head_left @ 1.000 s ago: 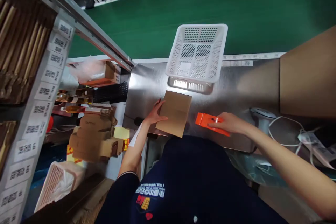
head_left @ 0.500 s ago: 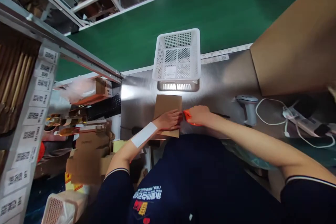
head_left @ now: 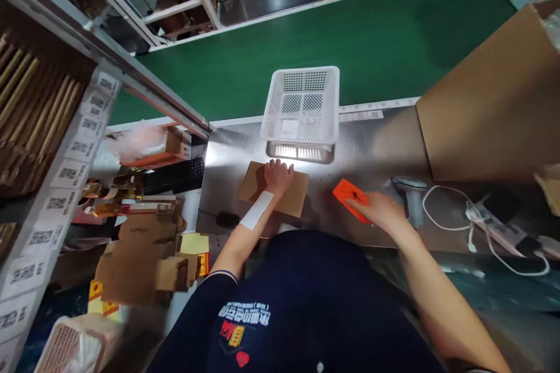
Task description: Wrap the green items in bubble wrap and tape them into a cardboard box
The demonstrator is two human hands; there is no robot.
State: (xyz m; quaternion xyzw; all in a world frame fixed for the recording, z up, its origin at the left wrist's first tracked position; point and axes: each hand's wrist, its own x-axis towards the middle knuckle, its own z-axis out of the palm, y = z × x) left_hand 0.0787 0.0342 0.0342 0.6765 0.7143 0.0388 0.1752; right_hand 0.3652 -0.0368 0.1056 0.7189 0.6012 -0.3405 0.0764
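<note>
Pressing flat on the small cardboard box (head_left: 275, 193), the left hand (head_left: 277, 175) now lies open across its far edge, fingers spread, where half a second ago it sat on the near side close to the other hand. The box has turned and lies flat on the steel table (head_left: 371, 145), just in front of the white basket (head_left: 304, 106). To the right, the right hand (head_left: 375, 211) has drawn away from the box and is closed around the orange tape dispenser (head_left: 351, 198), now well clear of the cardboard. That parting suggests a taping pass is finished. A scanner (head_left: 408, 198) stands beside it.
</note>
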